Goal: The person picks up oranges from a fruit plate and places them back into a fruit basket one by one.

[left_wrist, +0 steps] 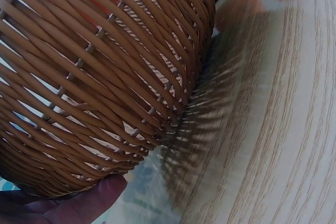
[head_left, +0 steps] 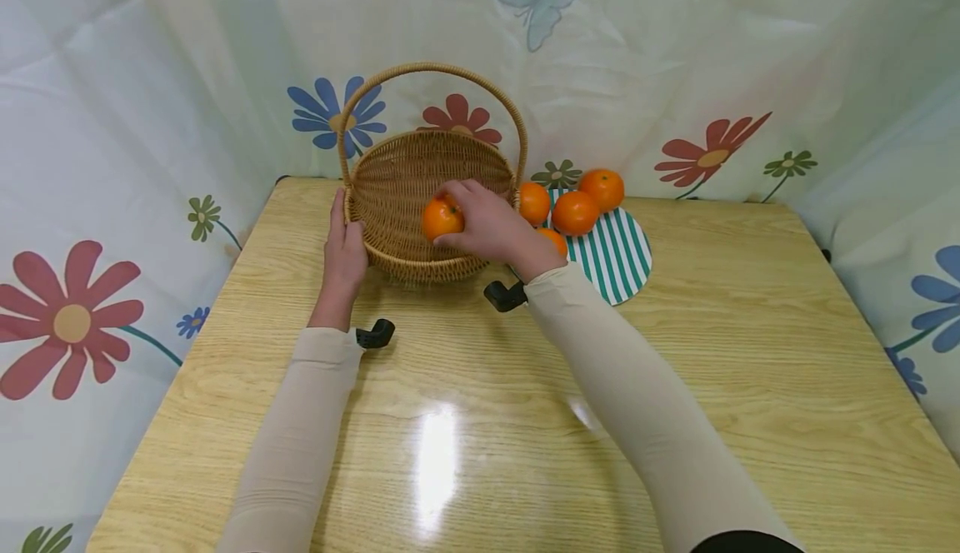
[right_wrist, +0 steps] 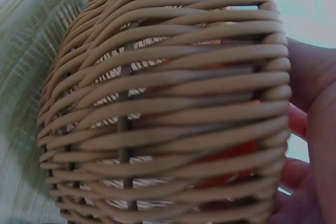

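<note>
In the head view, the right hand (head_left: 487, 221) pinches an orange (head_left: 438, 218) between its fingers and thumb. The orange sits at the left end of this grip, at the fingertips, and its stem spot shows. It is round, so it has no long side to line up. The basket (head_left: 431, 272) is what matters most here: its wide mouth lies under the grip and all around it. The tall handle (head_left: 431, 67) arches behind the grip. To the left of the grip, the left hand (head_left: 343, 257) holds the basket's side, farther from the orange than the right hand is. To the right of the grip, four other oranges (head_left: 576, 213) lie on or by a striped mat (head_left: 622, 257).

In the left wrist view, the basket's woven wall fills much of the space, and a bit of the left hand touches its lower edge. A red patch peeks through, but it is hard to tell which fruit it is.

In the right wrist view, the right hand shows past the rim, and red-orange bits peek through the weave near its fingers. Nobody can tell if the orange touches the basket's floor.
</note>
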Demonstrator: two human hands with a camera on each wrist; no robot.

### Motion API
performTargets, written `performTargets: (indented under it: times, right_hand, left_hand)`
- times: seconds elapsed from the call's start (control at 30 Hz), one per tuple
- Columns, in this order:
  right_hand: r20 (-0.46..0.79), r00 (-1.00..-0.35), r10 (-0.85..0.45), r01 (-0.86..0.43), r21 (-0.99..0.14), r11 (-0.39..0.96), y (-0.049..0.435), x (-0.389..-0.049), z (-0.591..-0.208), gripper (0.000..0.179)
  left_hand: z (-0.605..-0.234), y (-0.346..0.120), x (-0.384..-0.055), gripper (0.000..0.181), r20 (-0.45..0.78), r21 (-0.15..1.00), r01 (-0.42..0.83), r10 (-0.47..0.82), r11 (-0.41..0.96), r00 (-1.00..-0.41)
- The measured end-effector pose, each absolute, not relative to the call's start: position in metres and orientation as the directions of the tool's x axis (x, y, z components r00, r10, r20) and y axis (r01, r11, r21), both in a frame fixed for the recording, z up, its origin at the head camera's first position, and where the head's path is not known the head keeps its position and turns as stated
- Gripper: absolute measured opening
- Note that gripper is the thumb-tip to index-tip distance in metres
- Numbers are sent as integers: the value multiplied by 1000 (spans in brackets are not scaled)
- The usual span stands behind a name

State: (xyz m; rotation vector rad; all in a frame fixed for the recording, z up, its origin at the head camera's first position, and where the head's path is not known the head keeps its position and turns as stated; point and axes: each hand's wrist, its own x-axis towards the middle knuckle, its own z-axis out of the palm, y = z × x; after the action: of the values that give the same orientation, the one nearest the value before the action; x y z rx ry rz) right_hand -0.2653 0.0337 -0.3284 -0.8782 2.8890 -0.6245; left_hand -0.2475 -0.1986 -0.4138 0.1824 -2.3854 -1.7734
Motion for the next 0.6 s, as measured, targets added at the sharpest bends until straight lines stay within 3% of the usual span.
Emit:
performTargets:
  times: [0.6]
  right_hand:
    - [-81, -805, -588, -528, -355, 772, 19, -276, -329, 55]
  left_hand:
    - [-414, -198, -247, 58, 60, 956, 0, -197, 292, -979]
